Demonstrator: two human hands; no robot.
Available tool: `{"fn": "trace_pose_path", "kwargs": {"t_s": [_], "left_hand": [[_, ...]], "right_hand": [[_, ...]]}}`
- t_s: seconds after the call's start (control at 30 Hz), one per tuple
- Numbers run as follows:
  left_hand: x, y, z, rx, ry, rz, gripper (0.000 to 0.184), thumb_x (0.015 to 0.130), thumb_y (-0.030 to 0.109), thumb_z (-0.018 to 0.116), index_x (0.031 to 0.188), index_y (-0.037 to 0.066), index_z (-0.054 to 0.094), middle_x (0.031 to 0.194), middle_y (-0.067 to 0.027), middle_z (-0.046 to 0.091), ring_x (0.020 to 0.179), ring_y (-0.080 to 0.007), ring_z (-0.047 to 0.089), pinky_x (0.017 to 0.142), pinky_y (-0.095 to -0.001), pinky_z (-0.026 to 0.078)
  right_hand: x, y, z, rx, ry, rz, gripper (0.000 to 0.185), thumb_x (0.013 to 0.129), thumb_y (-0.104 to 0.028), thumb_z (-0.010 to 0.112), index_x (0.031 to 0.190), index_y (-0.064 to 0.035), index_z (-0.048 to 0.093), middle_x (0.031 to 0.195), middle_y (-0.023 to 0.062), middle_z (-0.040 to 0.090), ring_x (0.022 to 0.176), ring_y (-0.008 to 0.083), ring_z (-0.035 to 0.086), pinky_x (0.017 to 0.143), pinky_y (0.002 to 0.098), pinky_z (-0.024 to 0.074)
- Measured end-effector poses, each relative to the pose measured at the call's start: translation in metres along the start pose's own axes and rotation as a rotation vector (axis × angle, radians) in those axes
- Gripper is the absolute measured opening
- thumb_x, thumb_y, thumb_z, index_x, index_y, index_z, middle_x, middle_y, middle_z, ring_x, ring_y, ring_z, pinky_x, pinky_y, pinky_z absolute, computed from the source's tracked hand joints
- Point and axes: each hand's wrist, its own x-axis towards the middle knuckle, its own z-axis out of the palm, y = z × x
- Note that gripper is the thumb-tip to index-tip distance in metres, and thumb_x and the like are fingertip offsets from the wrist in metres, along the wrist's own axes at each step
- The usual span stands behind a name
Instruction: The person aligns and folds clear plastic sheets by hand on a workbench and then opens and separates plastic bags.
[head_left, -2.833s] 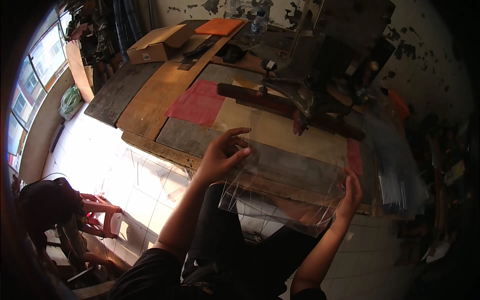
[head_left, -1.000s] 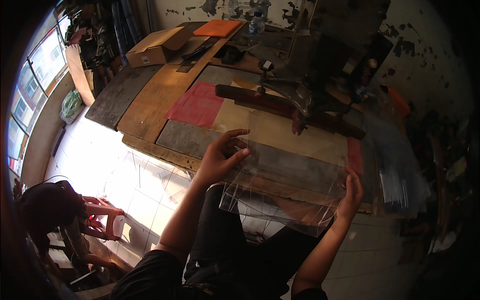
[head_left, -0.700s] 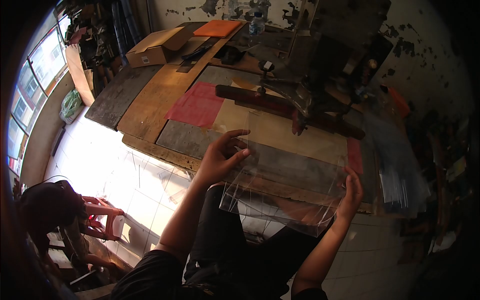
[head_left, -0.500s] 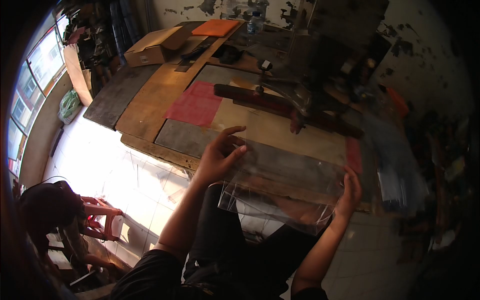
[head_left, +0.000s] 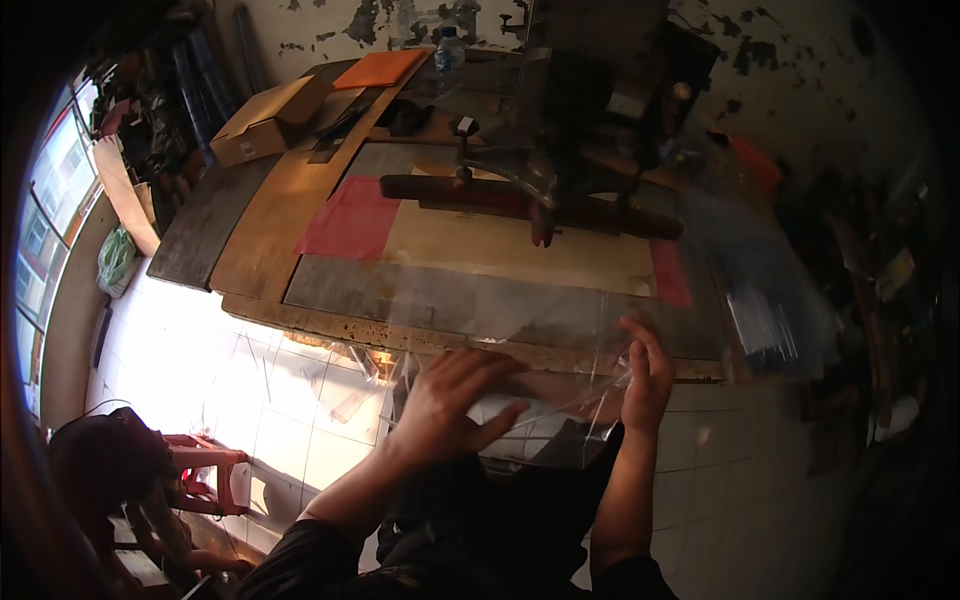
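A clear plastic sheet (head_left: pixel 515 345), possibly a bag, spans the space between my hands at the front edge of the worktable (head_left: pixel 330 325). My left hand (head_left: pixel 452 400) lies over its near left part, fingers stretched and thumb apart. At the right edge of the plastic, my right hand (head_left: pixel 645 378) pinches it between thumb and fingers. Beyond the hands, a long dark red press bar (head_left: pixel 500 198) hangs over a cream strip (head_left: pixel 500 245) on the table, with pink patches (head_left: pixel 350 218) at its ends.
More clear plastic (head_left: pixel 770 310) hangs over the table's right side. A cardboard box (head_left: pixel 265 120), an orange folder-like sheet (head_left: pixel 380 68) and a water bottle (head_left: pixel 449 50) stand at the back. Another person (head_left: pixel 110 460) is low at the left, beside a red stool (head_left: pixel 208 465).
My left hand has come down from the plastic's far left corner toward my body, its fingers now stretched out. My right hand stays at the right edge. The whole view has shifted slightly.
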Motion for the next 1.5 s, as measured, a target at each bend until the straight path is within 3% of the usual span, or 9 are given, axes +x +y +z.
{"fn": "trace_pose_path", "kwargs": {"t_s": [0.3,0.53,0.6,0.77,0.87,0.97,1.2,1.33,1.5], "left_hand": [[-0.027,0.020,0.034,0.205,-0.360,-0.239,0.067,0.092,0.039,0.078,0.139,-0.004,0.056,0.127,-0.0195,0.062,0.122,-0.0364,0.058,0.106,-0.0490,0.044],[-0.039,0.027,0.039,0.084,-0.044,-0.223,0.061,0.099,0.026,0.070,0.152,0.004,0.049,0.140,-0.0167,0.062,0.131,-0.0344,0.058,0.114,-0.0469,0.038],[-0.039,0.024,0.036,0.036,-0.009,-0.259,0.048,0.096,0.019,0.074,0.141,0.010,0.060,0.140,-0.0103,0.065,0.136,-0.0302,0.059,0.116,-0.0464,0.036],[-0.029,0.022,0.018,-0.052,0.244,-0.191,0.022,0.085,-0.003,0.077,0.104,0.006,0.069,0.115,-0.0101,0.077,0.122,-0.0294,0.069,0.104,-0.0425,0.045],[-0.024,0.030,0.003,-0.443,0.317,-0.383,0.011,0.092,-0.003,0.070,0.101,0.003,0.068,0.109,-0.0115,0.079,0.112,-0.0306,0.074,0.105,-0.0445,0.050],[-0.014,0.016,-0.028,0.016,0.217,-0.055,0.018,0.084,0.003,0.082,0.098,0.008,0.073,0.104,-0.0043,0.080,0.111,-0.0240,0.075,0.099,-0.0398,0.051],[-0.019,0.012,-0.034,0.181,0.342,0.016,0.023,0.074,0.013,0.091,0.093,0.014,0.079,0.091,0.0007,0.074,0.084,-0.0205,0.070,0.081,-0.0360,0.051],[-0.013,0.028,-0.033,0.557,0.545,0.059,0.027,0.070,0.018,0.093,0.094,0.017,0.081,0.091,-0.0009,0.070,0.079,-0.0197,0.066,0.074,-0.0342,0.050],[-0.020,0.005,-0.024,0.154,0.296,0.138,0.019,0.081,0.010,0.080,0.099,0.008,0.074,0.116,-0.0114,0.077,0.105,-0.0282,0.077,0.078,-0.0344,0.061]], "right_hand": [[-0.033,-0.016,0.020,-0.197,-0.155,-0.267,0.039,0.102,-0.028,0.066,0.128,0.0016,0.069,0.125,0.0124,0.066,0.079,0.0123,0.061,0.075,0.0275,0.0497],[-0.037,-0.034,0.034,-0.325,-0.201,-0.463,0.054,0.093,-0.042,0.077,0.124,0.0009,0.071,0.118,0.0141,0.072,0.078,0.0165,0.071,0.073,0.0302,0.0561],[-0.044,-0.036,0.029,-0.314,-0.389,-0.357,0.063,0.091,-0.033,0.082,0.141,-0.0025,0.062,0.139,0.0165,0.057,0.124,0.0281,0.061,0.094,0.0374,0.0549],[-0.055,-0.007,0.033,-0.138,-0.460,-0.374,0.118,0.071,-0.044,0.095,0.164,-0.0073,0.031,0.148,0.0200,0.053,0.114,0.0243,0.066,0.090,0.0356,0.0553],[-0.065,-0.001,0.033,-0.096,-0.534,-0.120,0.115,0.075,-0.038,0.094,0.166,-0.0090,0.028,0.143,0.0190,0.058,0.112,0.0217,0.068,0.087,0.0341,0.0565],[-0.065,0.001,0.028,-0.273,-0.582,-0.153,0.097,0.081,-0.026,0.090,0.161,-0.0089,0.039,0.137,0.0153,0.065,0.104,0.0210,0.069,0.084,0.0346,0.0583],[-0.077,-0.008,0.036,-0.405,-0.397,-0.236,0.066,0.085,-0.011,0.086,0.145,-0.0055,0.059,0.114,0.0139,0.072,0.090,0.0224,0.069,0.081,0.0359,0.0580],[-0.089,-0.009,0.044,-0.432,-0.342,-0.264,0.060,0.087,-0.013,0.086,0.141,-0.0049,0.061,0.112,0.0147,0.072,0.090,0.0235,0.069,0.081,0.0365,0.0579],[-0.093,-0.014,0.044,-0.402,-0.370,-0.207,0.073,0.087,-0.039,0.086,0.145,-0.0040,0.057,0.125,0.0153,0.067,0.115,0.0326,0.065,0.100,0.0433,0.0516]]}}
